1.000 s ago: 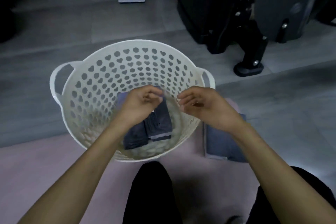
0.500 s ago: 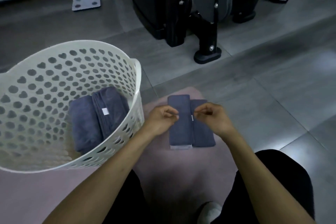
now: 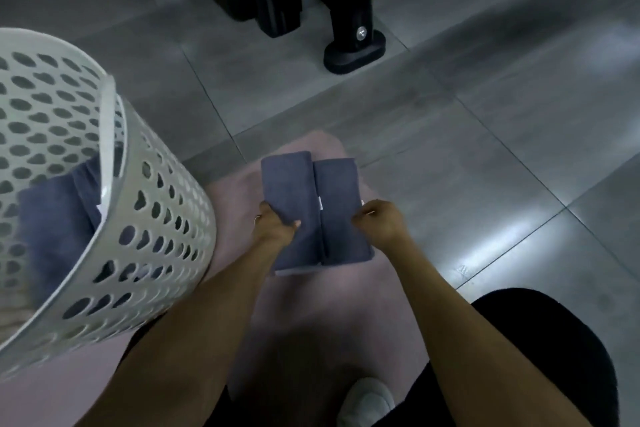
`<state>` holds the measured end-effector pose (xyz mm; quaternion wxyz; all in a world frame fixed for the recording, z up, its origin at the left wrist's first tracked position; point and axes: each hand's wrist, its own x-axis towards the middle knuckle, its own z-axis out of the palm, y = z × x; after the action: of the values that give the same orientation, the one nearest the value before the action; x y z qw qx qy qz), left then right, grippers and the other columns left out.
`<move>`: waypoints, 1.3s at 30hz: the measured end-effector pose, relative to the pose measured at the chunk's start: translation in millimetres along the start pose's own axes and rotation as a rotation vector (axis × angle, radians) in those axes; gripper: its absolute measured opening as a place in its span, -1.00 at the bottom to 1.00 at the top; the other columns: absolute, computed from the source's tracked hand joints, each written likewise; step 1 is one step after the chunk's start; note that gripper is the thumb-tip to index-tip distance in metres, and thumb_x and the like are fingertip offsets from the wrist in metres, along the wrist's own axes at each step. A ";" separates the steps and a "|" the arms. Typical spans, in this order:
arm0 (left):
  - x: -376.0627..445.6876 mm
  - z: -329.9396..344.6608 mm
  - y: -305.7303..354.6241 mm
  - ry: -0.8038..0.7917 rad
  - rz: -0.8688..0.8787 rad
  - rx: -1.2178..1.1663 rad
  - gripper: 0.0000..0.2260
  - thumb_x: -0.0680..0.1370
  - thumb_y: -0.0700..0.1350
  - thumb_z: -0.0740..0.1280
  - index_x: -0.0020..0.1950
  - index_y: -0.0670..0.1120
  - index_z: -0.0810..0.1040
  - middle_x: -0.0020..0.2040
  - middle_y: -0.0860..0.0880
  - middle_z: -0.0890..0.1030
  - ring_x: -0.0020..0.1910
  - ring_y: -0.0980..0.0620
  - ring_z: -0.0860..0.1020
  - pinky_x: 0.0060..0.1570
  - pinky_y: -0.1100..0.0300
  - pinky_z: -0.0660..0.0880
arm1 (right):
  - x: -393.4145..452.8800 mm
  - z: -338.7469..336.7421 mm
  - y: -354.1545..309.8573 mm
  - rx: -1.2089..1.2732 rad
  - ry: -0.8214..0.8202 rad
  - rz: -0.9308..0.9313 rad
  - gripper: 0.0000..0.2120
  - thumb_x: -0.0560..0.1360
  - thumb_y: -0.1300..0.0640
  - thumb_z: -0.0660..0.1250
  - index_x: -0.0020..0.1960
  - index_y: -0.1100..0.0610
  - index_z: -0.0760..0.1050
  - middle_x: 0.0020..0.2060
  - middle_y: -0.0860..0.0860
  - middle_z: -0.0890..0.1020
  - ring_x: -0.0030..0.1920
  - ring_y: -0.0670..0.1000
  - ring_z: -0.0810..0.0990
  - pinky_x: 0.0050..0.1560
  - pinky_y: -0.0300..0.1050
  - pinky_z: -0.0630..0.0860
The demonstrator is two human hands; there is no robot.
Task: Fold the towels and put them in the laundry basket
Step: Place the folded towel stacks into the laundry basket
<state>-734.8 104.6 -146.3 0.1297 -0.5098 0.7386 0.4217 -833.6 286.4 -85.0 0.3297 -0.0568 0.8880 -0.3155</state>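
On the pink mat (image 3: pixel 311 315), near its far edge, sits a folded blue-grey towel (image 3: pixel 317 211), doubled over so two long halves lie side by side with a crease down the middle. Left hand (image 3: pixel 275 225) grips the towel's left side, thumb on top and fingers tucked under the edge. Right hand (image 3: pixel 379 222) has its fingers curled at the right edge, pinching the fabric as far as I can tell. Over at the mat's left edge is the white laundry basket (image 3: pixel 145 218) with heart-shaped holes, and you can see more folded towels (image 3: pixel 52 211) of the same colour inside it. Grey tile floor (image 3: pixel 485 149) beyond, with some black equipment base (image 3: pixel 353 52) standing on it.
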 end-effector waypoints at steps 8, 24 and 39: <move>17.0 19.3 2.4 0.035 -0.038 0.068 -0.46 0.47 -0.02 0.41 0.31 -0.14 0.22 0.27 -0.18 0.41 0.18 -0.21 0.49 0.17 -0.04 0.47 | 41.3 23.4 18.8 0.025 -0.102 0.154 -0.44 0.50 0.07 0.37 0.41 0.22 0.29 0.28 0.16 0.51 0.26 0.19 0.48 0.10 -0.12 0.38; 17.5 26.1 2.6 0.074 -0.063 0.174 -0.49 0.53 -0.01 0.37 0.32 -0.15 0.19 0.29 -0.22 0.34 0.23 -0.23 0.45 0.17 -0.02 0.42 | 75.3 49.5 19.5 0.147 -0.112 0.208 -0.48 0.39 0.03 0.50 0.20 0.29 0.44 0.02 0.12 0.55 -0.20 -0.06 0.46 -0.29 -0.30 0.41; 1.2 9.1 0.0 0.062 0.018 0.099 -0.42 0.45 0.08 0.44 0.31 -0.13 0.27 0.26 -0.17 0.47 0.17 -0.19 0.52 0.06 0.06 0.49 | 28.9 18.4 39.8 -0.386 0.181 0.034 -0.68 0.52 0.13 0.25 0.22 0.21 0.34 0.19 0.20 0.44 0.19 0.24 0.44 0.12 0.05 0.41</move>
<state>-737.5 110.7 -152.6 0.1281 -0.5088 0.7668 0.3698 -840.4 299.4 -135.5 0.2369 -0.0752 0.9588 -0.1376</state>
